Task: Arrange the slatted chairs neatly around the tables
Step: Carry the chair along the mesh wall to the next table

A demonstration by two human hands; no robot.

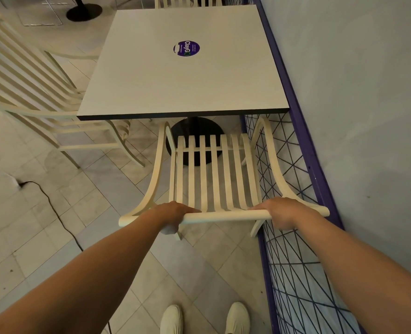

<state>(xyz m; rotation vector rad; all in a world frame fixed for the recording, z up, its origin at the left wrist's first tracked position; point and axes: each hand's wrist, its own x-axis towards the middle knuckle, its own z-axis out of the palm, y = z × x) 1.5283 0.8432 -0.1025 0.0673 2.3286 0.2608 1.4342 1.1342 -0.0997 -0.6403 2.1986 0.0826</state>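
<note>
A person's left hand (pixel 175 213) and right hand (pixel 284 213) each curl around the top rail of a cream slatted wooden chair (pixel 214 169), which faces the near edge of a square white table with a dark rim (pixel 175 80), its seat front reaching the table's edge. A second cream slatted chair (pixel 26 75) stands at the table's left side, and a purple wire-mesh railing (pixel 293 273) runs just beside the held chair on the right.

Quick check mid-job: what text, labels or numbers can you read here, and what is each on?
"ClayG": white letters, turned sideways, on the round purple sticker on the square pale-topped table; a green mark follows the G, unclear.
Smaller print on that sticker: too small to read.
Nothing else legible.
</note>
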